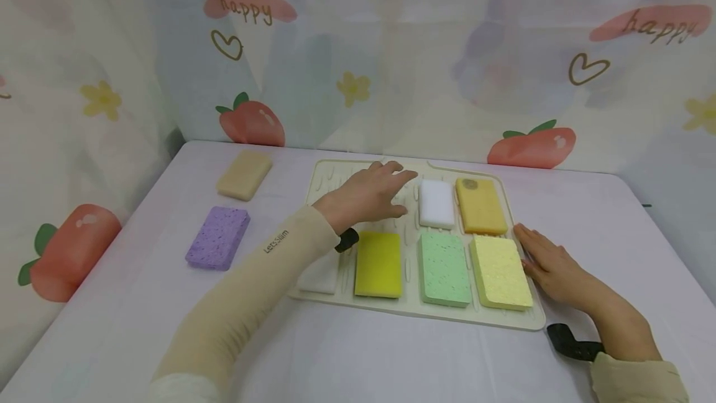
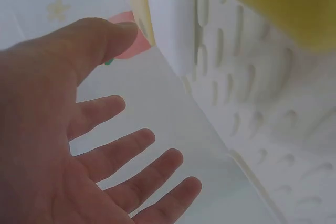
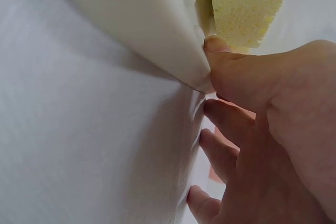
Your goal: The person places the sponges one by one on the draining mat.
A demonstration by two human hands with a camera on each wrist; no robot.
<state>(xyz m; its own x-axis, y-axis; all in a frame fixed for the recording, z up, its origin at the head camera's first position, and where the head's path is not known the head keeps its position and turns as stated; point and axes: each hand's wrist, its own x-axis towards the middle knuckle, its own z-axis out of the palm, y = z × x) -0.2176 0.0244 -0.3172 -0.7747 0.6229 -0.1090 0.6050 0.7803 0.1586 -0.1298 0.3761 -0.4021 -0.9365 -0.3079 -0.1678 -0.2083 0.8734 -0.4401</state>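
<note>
A cream ridged tray (image 1: 411, 310) lies on the table with several sponge-like blocks on it. Over its back left part hovers my left hand (image 1: 369, 194), fingers spread and holding nothing. The white block (image 1: 437, 204) is nearest to its fingertips; the left wrist view shows a gap between them. My right hand (image 1: 554, 269) rests at the tray's right edge, its thumb (image 3: 231, 72) touching the rim and its fingers on the tablecloth. Beside it are a pale yellow sponge (image 1: 501, 272) and an orange-yellow block (image 1: 481, 206). A green sponge (image 1: 444, 269) and a bright yellow sponge (image 1: 378, 264) lie along the front.
Left of the tray, a purple sponge (image 1: 218, 238) and a beige block (image 1: 244, 175) lie on the white tablecloth. My left sleeve partly hides a white block (image 1: 320, 277) at the tray's front left. A printed curtain (image 1: 391, 79) stands behind the table.
</note>
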